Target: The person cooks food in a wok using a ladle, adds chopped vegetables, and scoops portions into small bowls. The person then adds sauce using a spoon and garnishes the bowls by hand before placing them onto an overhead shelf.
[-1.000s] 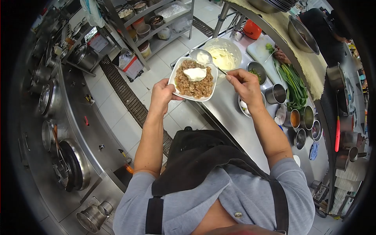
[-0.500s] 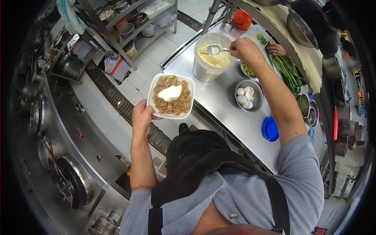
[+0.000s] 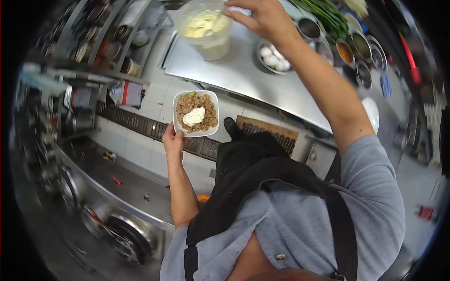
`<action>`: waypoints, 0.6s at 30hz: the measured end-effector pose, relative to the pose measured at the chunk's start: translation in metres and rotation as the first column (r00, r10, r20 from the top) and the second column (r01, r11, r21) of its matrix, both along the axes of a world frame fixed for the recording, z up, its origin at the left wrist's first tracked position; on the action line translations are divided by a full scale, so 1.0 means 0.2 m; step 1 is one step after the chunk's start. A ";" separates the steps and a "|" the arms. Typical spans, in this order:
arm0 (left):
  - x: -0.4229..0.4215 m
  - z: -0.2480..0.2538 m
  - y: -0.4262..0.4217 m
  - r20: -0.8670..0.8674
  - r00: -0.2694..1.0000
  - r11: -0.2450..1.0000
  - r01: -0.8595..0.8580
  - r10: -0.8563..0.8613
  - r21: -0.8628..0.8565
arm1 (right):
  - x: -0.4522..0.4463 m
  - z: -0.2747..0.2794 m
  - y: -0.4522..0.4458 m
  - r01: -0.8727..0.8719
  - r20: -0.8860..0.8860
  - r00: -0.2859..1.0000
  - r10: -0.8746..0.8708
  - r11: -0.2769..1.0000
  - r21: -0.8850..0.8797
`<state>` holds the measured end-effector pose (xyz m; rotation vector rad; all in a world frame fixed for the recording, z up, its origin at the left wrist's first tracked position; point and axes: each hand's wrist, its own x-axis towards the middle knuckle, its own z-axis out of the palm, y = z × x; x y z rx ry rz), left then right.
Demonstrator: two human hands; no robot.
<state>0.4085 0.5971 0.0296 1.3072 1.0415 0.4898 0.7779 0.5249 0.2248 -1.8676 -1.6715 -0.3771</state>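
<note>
My left hand grips the near edge of a square white bowl, thumb on the rim. Brown minced food fills the bowl, with a white creamy dollop on top. My right hand is above a clear plastic tub, fingers closed on the handle of a metal spoon. The spoon's lower end dips into the pale yellow cream in the tub, its tip partly hidden.
The tub stands on a steel counter, near a metal bowl of eggs. Green stalks and small bowls of sauce lie beyond my right arm. On the left are a floor drain and a steel worktop with pans.
The view has turned, so the counter and tub sit higher in the picture. The spoon has gone from lying slanted over the cream to standing steeper in it. My left hand still holds the bowl.
</note>
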 end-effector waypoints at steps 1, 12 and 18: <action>0.01 -0.01 -0.02 -0.064 0.998 1.000 0.000 0.001 0.020 | -0.04 -0.03 -0.16 -0.006 -0.145 0.989 0.038 0.976 0.217; 0.48 -0.32 -0.58 -0.210 0.722 0.751 0.628 -0.660 -0.204 | -0.98 -1.40 -2.28 0.591 -0.691 0.036 -0.722 0.573 -0.568; 0.67 -0.78 -0.65 -0.069 0.553 0.505 0.694 -0.830 -0.513 | -1.77 -1.71 -2.39 0.651 -0.560 -0.448 -0.697 0.175 -0.739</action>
